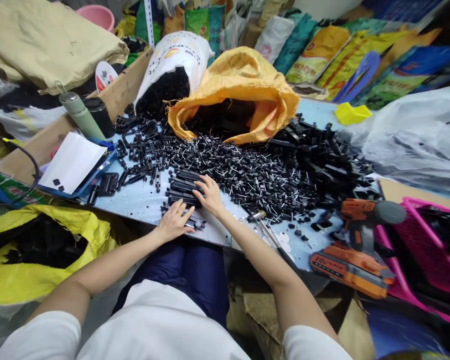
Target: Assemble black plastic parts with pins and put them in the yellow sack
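At the near edge of the table (135, 200), the left hand (176, 220) and right hand (209, 194) rest with fingers spread on black bars (184, 187) laid side by side. Small black pieces with metal pins (247, 175) heap up behind, reaching an open orange sack (243, 70) toward the far edge. A cordless drill (358, 247) stands near the right end, a blue tray (92, 179) near the left.

"20V" — on the orange drill battery (352, 270)
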Tool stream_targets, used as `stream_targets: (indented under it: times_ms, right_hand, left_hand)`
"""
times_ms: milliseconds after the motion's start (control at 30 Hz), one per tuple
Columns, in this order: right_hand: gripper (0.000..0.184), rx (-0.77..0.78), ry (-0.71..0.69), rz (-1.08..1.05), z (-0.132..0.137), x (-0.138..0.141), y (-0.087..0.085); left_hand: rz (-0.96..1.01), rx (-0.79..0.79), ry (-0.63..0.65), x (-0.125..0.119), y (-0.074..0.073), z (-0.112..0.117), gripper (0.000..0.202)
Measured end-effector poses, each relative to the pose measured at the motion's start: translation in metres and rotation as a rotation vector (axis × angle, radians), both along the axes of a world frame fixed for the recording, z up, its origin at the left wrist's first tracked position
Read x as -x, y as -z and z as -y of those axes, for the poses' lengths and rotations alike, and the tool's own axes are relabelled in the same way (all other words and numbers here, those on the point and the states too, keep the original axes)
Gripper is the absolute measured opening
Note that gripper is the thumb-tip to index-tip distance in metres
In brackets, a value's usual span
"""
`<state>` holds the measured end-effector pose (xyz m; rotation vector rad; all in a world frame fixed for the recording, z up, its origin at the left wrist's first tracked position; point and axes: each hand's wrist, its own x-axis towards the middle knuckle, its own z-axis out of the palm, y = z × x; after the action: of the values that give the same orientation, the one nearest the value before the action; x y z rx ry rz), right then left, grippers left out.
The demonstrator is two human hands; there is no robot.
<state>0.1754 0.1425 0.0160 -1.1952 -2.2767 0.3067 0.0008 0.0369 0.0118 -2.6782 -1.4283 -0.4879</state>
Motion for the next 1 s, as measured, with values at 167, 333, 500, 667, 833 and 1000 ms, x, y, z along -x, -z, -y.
stream_targets:
  times_ms: [167, 333, 500, 667, 833, 1000]
  right_hand:
    - [0.053, 0.161, -0.091, 0.186, -0.046, 0.01, 0.015]
    - [0.049, 0.137, -0.087, 0.149, -0.072, 0.025, 0.027]
    - [0.049, 0.151, -0.085, 0.185, -0.092, 0.034, 0.024]
    - [0.051, 0.087, -0.074, 0.268, -0.083, 0.037, -0.002]
    - [0.048, -0.135, 0.041, 0.182, -0.134, -0.002, -0.043]
    - [0.052, -0.098, 0.33, 0.327, -0.242, -0.063, -0.058]
  left_hand:
    - [-0.179, 0.132, -0.174, -0.003, 0.007, -0.024, 0.082]
    - [-0.209, 0.143, -0.148, 0.01, 0.009, -0.051, 0.072]
    - [-0.19, 0.146, -0.116, 0.023, 0.006, -0.073, 0.069]
    - [-0.146, 0.157, -0.137, 0.025, 0.002, -0.072, 0.067]
    - [-0.096, 0.139, -0.121, 0.021, -0.003, -0.06, 0.068]
    - [0.15, 0.092, -0.342, 0.033, -0.02, -0.093, 0.051]
